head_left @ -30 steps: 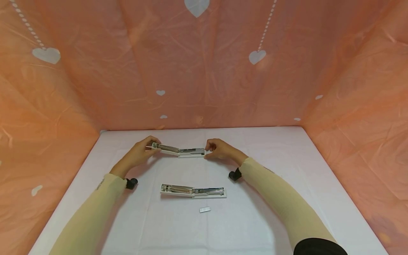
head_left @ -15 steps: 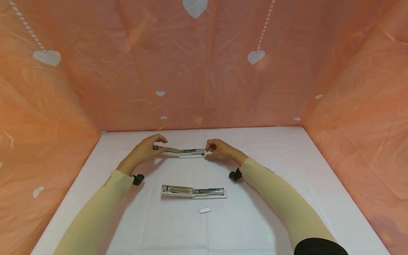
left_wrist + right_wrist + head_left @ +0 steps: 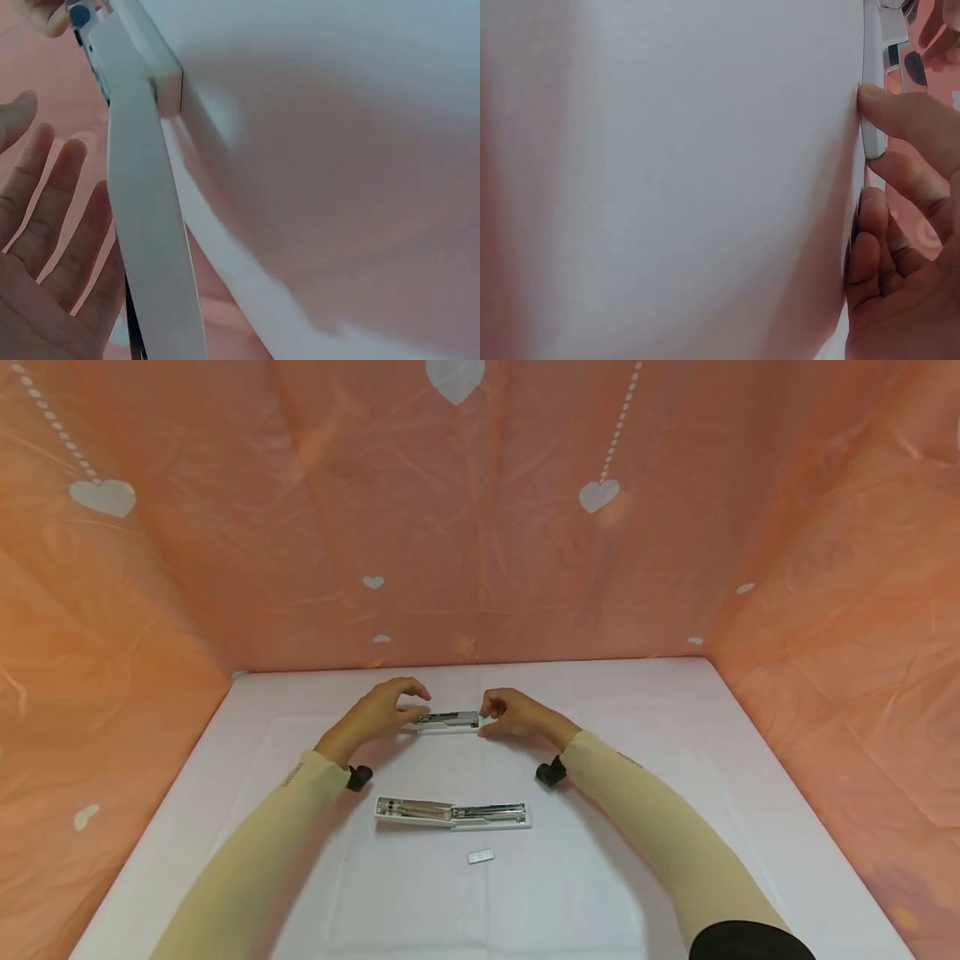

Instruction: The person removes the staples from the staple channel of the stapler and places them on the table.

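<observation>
In the head view, an opened-out white stapler [image 3: 448, 721] with a metal inside lies at the back of the table. My left hand [image 3: 378, 712] is over its left part and hides that part. Seen from the left wrist, the fingers [image 3: 56, 202] are spread and fairly straight beside the stapler's white cover [image 3: 146, 210], not wrapped round it. My right hand [image 3: 517, 711] pinches the stapler's right end between thumb and fingers. From the right wrist, the thumb [image 3: 900, 112] presses the white base [image 3: 873, 139].
Nearer the front lies a second opened-out white stapler [image 3: 491, 814]. A small grey strip of staples [image 3: 481, 856] sits just in front of it. The white-covered table [image 3: 600, 893] is bordered by orange cloth walls [image 3: 480, 568] with pale hearts.
My left hand has let go of the back stapler's left end and slid right along it, towards the middle. The right hand keeps its hold at the right end.
</observation>
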